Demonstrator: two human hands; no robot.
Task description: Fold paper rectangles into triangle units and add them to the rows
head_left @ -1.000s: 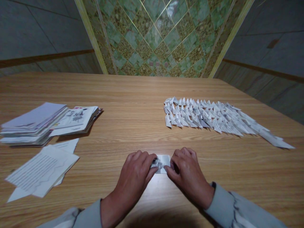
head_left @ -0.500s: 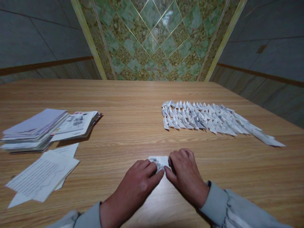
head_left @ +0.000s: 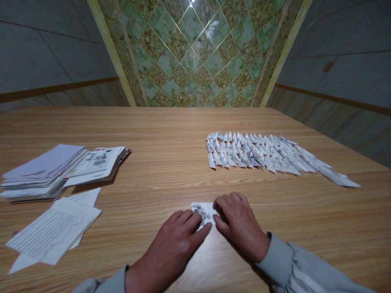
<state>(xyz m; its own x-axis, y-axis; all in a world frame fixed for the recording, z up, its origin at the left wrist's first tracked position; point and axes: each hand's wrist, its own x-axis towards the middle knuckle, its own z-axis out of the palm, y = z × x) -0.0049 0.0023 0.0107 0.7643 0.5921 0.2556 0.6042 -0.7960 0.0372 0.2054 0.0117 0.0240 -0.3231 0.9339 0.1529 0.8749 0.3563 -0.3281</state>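
A small rectangle of paper (head_left: 206, 212), white with grey print, lies on the wooden table between my hands; it looks folded. My left hand (head_left: 174, 244) is closed on its left and near edges, fingers curled and thumb stretched along the near side. At the right edge, my right hand (head_left: 240, 226) grips the paper with bent fingers above and the thumb below. Parts of both ends are hidden under the fingers.
Folded paper pieces (head_left: 238, 152) stand in several rows at the right back. To the left are a thick paper stack (head_left: 45, 162), a printed pile (head_left: 99, 162) and loose printed sheets (head_left: 55, 224). A tiled wall (head_left: 195, 61) rises behind the table (head_left: 159, 134).
The view has shifted slightly. My right fingers have moved a little left over the paper's right edge, and my left thumb sits slightly lower. The stacks and rows stay put.
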